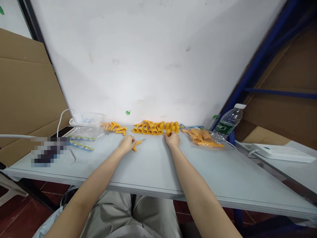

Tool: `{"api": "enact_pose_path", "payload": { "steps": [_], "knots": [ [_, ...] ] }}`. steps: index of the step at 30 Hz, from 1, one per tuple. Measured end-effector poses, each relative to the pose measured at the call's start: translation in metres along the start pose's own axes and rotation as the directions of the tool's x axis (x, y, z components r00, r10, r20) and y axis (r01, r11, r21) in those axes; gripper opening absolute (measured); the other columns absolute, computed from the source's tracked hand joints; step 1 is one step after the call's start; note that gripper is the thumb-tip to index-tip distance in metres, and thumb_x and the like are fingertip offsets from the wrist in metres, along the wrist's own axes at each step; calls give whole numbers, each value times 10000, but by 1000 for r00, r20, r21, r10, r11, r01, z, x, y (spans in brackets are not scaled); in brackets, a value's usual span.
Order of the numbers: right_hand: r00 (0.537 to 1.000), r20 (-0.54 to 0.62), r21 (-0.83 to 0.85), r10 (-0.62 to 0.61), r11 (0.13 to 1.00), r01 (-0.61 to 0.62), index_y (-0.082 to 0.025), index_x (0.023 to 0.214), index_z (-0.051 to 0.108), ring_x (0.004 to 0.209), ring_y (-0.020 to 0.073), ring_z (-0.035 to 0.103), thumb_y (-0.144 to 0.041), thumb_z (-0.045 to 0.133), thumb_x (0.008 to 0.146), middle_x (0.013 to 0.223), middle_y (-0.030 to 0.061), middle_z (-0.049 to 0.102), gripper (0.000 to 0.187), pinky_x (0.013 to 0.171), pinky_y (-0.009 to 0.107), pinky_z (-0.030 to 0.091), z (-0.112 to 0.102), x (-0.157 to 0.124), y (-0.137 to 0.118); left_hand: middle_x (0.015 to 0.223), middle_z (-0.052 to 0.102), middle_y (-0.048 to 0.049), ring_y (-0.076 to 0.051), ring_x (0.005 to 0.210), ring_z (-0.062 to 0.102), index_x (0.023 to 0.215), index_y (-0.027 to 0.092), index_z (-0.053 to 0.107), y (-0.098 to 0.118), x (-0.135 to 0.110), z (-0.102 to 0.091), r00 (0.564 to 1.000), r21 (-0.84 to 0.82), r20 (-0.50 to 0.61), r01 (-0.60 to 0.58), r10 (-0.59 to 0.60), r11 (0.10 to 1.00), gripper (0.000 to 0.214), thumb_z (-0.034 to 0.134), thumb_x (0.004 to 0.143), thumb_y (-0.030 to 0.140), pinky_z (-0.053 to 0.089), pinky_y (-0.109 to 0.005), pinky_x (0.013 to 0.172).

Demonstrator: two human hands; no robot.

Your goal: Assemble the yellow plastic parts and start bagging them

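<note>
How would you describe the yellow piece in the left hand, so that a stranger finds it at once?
On the long grey table, find the left hand. It holds a yellow piece with a thin metal end pointing right. Unlike the similar pieces piled behind, it is held.

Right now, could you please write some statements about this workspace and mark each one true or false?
1. The left hand holds a yellow plastic T-shaped piece with a metal spiral. True.
2. The right hand is touching a phone. False: it is at a small yellow plastic cylinder.
3. The clear plastic bottle with a green label has a white cap. True.
4. The loose yellow plastic funnel-mouthed pieces lie right of the right hand. False: they lie left of it.
5. The flat tabletop is pale grey. True.
</note>
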State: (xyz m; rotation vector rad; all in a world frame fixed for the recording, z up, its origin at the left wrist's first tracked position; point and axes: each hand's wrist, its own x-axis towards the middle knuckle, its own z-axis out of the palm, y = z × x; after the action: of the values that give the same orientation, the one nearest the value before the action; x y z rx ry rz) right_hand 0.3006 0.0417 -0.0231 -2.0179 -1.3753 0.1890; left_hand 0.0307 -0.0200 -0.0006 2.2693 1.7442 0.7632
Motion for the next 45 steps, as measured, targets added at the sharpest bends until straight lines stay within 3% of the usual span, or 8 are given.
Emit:
{"api": "enact_pose_path", "payload": {
  "steps": [3,7,12,16,20,26,33,45],
  "knots": [
    [1000,0,-88,16,996,-16,-171,1000,689,1152,380,503,-399,568,819,1118,198,632,316,929,560,369,-4,-7,-1,905,645,-78,-209,906,632,738,168,648,0,-6,-5,1000,80,-19,-9,11,997,179,592,838,306,506,-309,798],
    [999,11,-153,40,987,-38,-213,1040,683,1194,346,484,-402,576,820,1210,156,606,309,953,526,357,-12,-14,-4,1074,636,-98,-238,1068,589,913,179,663,18,-19,-24,997,175,-23,72,-69,982,320,553,859,474,477,-300,843],
    [999,22,-44,44,998,-43,-153,1101,614,1152,322,526,-281,518,852,1142,163,623,296,963,527,335,-18,-16,-10,1011,704,-123,-292,1008,638,993,189,660,34,-29,-40,954,271,153,213,-260,939,485,526,801,613,457,-330,797],
    [996,-74,138,-57,988,67,-138,1113,554,1106,309,545,-225,542,806,1135,171,608,319,931,491,368,-17,-14,-19,1051,716,-96,-276,988,645,1012,214,658,27,-28,-42,936,219,230,218,-267,951,412,602,741,518,444,-294,732],
    [972,-100,241,-210,943,229,-147,989,567,1027,284,565,-185,609,693,1074,153,606,302,885,418,427,-14,-16,-30,934,734,-44,-242,909,647,1011,224,635,17,-25,-40,939,152,242,213,-245,965,332,632,695,326,423,-268,666],
    [880,-22,396,-474,804,443,-187,918,609,817,224,597,-261,660,674,920,71,640,260,790,394,497,-12,-30,-44,862,699,-36,-219,853,629,996,209,604,2,-18,-30,977,41,97,189,-192,981,269,610,729,244,425,-270,675],
    [800,95,500,-593,723,477,-179,956,616,745,184,616,-256,709,658,965,75,668,321,724,361,530,-7,-39,-48,911,661,-42,-208,888,606,988,198,605,-22,-6,-17,977,-59,-168,124,-132,991,259,629,730,190,455,-300,786],
    [825,88,470,-558,754,459,-158,1016,637,791,195,646,-193,695,706,1029,107,683,318,755,372,552,-8,-42,-50,986,639,-61,-215,900,596,997,192,622,-31,-2,-13,970,-55,-223,87,-97,995,285,634,713,177,475,-334,833]
  ]
}}
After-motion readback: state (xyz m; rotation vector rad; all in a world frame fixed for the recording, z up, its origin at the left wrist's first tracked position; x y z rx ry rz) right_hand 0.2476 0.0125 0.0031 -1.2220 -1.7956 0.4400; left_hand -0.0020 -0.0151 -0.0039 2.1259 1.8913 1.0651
